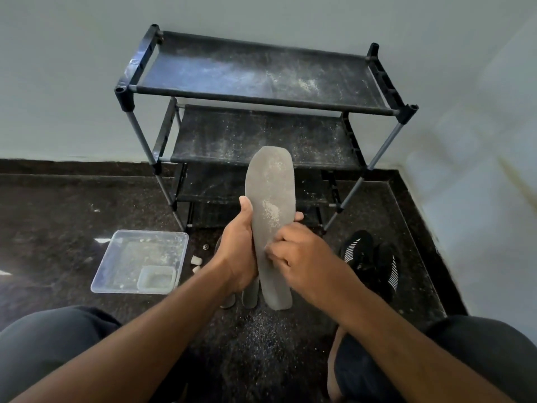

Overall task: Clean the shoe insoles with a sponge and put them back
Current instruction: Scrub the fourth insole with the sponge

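Note:
I hold a grey insole point(271, 196) upright in front of me, toe end up, with pale dusty patches on its face. My left hand point(236, 251) grips its left edge at mid-height, fingertips wrapping round behind. My right hand point(302, 257) lies across the insole's lower half with its fingers curled against the surface; I cannot tell whether anything is under them. Two more grey pieces point(250, 298) stick out below my left hand, partly hidden. A pair of black shoes point(370, 257) with white stripes sits on the floor to the right.
A clear plastic tray point(116, 266) holding water and a small container point(157, 279) lies on the dark floor at left. Small white bits point(196, 260) lie beside it. A dusty black shoe rack point(261, 77) stands against the wall ahead. Grit is scattered on the floor between my knees.

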